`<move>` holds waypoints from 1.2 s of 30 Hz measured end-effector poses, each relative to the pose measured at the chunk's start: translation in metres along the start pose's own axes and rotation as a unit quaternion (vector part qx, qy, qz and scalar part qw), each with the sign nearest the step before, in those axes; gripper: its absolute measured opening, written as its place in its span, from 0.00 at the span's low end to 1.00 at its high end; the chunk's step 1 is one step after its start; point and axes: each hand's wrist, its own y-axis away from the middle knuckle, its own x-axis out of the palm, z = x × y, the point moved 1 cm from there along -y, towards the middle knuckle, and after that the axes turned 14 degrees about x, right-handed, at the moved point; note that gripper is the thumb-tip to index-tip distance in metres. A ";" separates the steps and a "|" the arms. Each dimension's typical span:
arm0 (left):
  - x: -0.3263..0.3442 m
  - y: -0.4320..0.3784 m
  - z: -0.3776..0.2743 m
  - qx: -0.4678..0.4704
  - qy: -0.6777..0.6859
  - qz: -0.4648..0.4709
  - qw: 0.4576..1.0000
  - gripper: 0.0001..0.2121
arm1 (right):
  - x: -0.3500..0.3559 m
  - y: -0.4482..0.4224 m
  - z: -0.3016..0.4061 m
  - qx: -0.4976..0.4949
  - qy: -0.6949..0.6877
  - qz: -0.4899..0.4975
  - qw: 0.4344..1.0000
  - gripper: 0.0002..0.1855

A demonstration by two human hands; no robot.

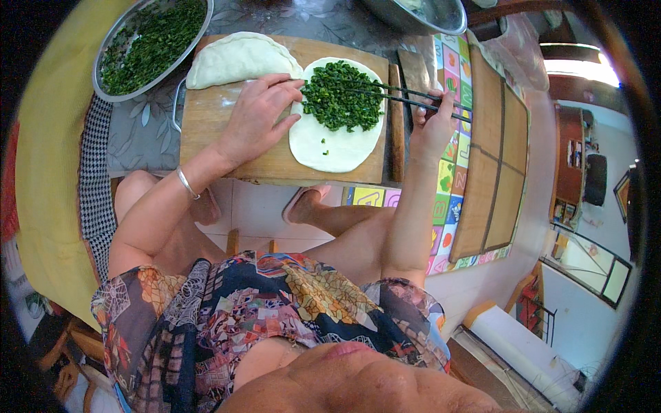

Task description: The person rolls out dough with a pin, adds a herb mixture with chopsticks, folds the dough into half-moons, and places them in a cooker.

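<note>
A flat, roughly oval sheet of dough (335, 149) lies on a wooden cutting board (232, 139). Chopped green leaves (341, 98) are heaped over its upper part, with a few loose bits below. In my right hand (435, 121) is a pair of dark chopsticks (400, 94), whose tips rest on the greens. My left hand (263, 116) is at the left edge of the sheet, fingers loosely bent, holding nothing that I can see; its fingertips touch or nearly touch the dough. Behind it sits a folded half-moon pastry (242, 59) with a crimped edge.
A metal bowl of chopped greens (152, 49) stands at the far left. On the board's right side lies a wooden rolling pin (396, 124), beside a broad flat blade (413, 69). Another metal bowl (439, 18) is at the back. A patterned mat (446, 175) covers the floor to the right.
</note>
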 end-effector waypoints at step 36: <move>0.007 -0.001 0.003 -0.004 -0.053 -0.029 0.998 0.13 | -0.008 0.001 -0.001 0.019 -0.001 0.016 1.000 0.19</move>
